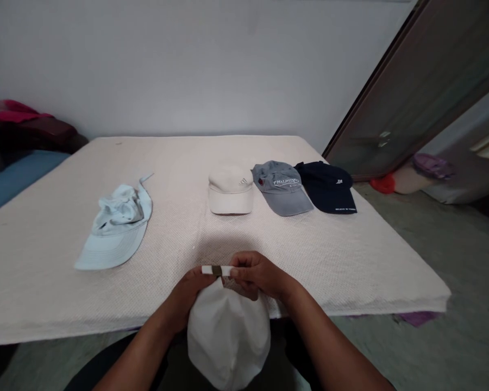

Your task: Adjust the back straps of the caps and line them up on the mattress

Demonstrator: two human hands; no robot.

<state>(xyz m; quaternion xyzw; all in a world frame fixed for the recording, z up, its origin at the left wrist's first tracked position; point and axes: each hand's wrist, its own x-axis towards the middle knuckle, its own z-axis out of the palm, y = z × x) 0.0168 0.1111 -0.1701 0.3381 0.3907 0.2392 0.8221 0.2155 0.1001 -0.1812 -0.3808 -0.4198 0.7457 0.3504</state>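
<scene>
A white cap (230, 336) hangs between my hands at the near edge of the bed, its back strap and buckle (216, 270) uppermost. My left hand (191, 293) is closed on the cap beside the strap's left end. With thumb and fingers, my right hand (255, 274) pinches the strap to the right of the buckle. Beyond them lie a cream cap (230, 190), a grey cap (281, 187) and a navy cap (328, 187), side by side. Off to the left is a crumpled light blue cap (118, 225), its strap sticking out loose. The white cap's brim is hidden.
The caps lie on a bed with a pale textured cover (350, 271). A wall (187, 65) stands behind it. At the far left are a blue surface (24, 171) and red cloth (18, 111). A dark panel (391, 108) rises at the right, above grey floor (464, 244).
</scene>
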